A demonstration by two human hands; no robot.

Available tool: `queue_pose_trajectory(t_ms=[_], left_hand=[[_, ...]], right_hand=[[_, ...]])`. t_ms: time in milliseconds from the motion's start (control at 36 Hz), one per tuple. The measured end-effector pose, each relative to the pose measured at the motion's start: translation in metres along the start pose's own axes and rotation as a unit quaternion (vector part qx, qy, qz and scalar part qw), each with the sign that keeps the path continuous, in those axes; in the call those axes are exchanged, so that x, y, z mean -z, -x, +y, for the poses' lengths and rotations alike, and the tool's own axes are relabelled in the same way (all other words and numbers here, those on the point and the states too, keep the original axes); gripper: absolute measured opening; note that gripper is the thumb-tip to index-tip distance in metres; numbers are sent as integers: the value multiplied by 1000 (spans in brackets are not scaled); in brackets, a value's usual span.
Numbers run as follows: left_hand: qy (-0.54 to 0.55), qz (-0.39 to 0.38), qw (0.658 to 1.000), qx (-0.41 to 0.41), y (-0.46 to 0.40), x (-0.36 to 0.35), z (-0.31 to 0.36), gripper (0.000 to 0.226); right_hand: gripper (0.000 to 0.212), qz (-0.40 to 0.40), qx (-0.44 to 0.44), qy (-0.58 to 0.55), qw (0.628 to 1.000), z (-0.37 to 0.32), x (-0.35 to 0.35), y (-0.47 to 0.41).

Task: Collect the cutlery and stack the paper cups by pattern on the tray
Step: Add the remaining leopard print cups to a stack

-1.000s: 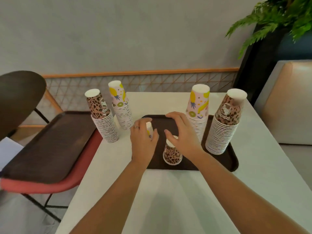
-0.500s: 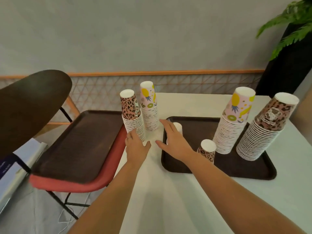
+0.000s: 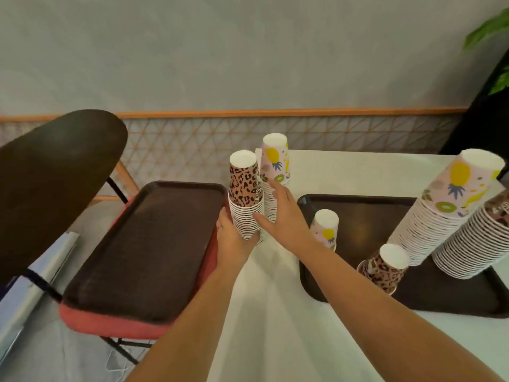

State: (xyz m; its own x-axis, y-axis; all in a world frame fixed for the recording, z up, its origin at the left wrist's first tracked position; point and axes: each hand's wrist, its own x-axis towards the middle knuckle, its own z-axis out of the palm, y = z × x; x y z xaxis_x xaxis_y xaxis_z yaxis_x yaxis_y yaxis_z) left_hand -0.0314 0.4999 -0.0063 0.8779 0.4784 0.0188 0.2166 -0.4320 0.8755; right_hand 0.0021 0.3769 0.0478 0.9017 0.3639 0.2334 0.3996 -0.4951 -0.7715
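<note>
Two upside-down cup stacks stand at the white table's left edge: a leopard-print stack (image 3: 245, 199) and a fruit-print stack (image 3: 275, 172) behind it. My left hand (image 3: 232, 238) wraps the base of the leopard stack. My right hand (image 3: 281, 213) is open, its fingers spread against both stacks. On the dark tray (image 3: 358, 213) at the right sit a single fruit cup (image 3: 326, 227), a single leopard cup (image 3: 385, 268), a tall fruit stack (image 3: 440, 205) and a tall leopard stack (image 3: 479, 238). No cutlery is visible.
A second dark tray (image 3: 148, 244) lies on a red chair seat (image 3: 110, 323) just left of the table (image 3: 275, 312). The chair's dark backrest (image 3: 52, 172) fills the far left. A plant (image 3: 493, 31) and a dark planter stand at the back right.
Both hands left the single cups on the right tray and moved left to the two stacks at the table's edge. The camera turned left too.
</note>
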Motion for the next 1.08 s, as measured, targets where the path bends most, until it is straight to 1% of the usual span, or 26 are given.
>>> queue_pose_trajectory(t_ms=[111, 194, 250, 389, 500, 556, 611, 639, 778, 861, 944, 1083], left_hand=[[10, -29, 999, -31, -25, 5, -7, 107], [36, -58, 996, -58, -44, 7, -13, 97], [45, -84, 993, -65, -54, 5, -18, 92], [108, -130, 984, -60, -65, 0, -28, 85], [152, -168, 973, -44, -66, -5, -30, 83], [149, -173, 972, -55, -62, -6, -31, 88], [112, -162, 979, -60, -59, -6, -34, 103], [101, -162, 980, -59, -59, -6, -35, 106], [92, -202, 975, -10, -64, -15, -46, 109], [76, -217, 973, 16, -68, -21, -53, 99], [64, -217, 974, 29, -67, -21, -54, 89], [54, -213, 975, 6, -47, -10, -49, 82]], right_hand=[[88, 60, -12, -45, 997, -13, -18, -22], [95, 90, -20, -74, 993, -19, -33, -40], [95, 103, -34, -85, 990, -20, -42, -48], [83, 141, -70, -79, 984, -17, -55, -58], [92, 159, -77, -91, 980, -13, -52, -56], [91, 162, -84, -86, 979, -12, -50, -53], [88, 159, -90, -87, 979, -10, -49, -51], [87, 156, -92, -89, 979, -9, -48, -51], [73, 164, -107, -96, 976, -8, -41, -48], [69, 171, -116, -102, 973, -9, -36, -43], [74, 167, -127, -109, 972, -10, -32, -38], [69, 154, -142, -130, 969, -12, -16, -26]])
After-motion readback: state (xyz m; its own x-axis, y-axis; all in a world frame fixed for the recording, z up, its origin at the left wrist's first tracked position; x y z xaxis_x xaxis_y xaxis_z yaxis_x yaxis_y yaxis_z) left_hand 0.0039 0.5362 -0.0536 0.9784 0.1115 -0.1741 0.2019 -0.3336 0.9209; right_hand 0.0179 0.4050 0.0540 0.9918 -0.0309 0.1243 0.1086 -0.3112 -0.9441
